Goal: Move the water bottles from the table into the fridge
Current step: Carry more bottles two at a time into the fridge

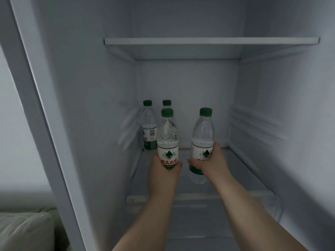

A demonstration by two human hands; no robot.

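L hand (163, 172) grip clasps left bottle (167, 142), R hand (214, 160) grip clasps right bottle (203, 133), inside fridge (186, 82).

Arms extended — left hand (163, 172), right hand (211, 163) gripping bottles (167, 134)

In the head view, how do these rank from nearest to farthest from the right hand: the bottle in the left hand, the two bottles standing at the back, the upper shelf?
1. Left-hand bottle, just left of the right hand, which grips the right-hand bottle.
2. Barcode bottle and rear bottle, back left: too close to rank.
3. Upper shelf, high above.
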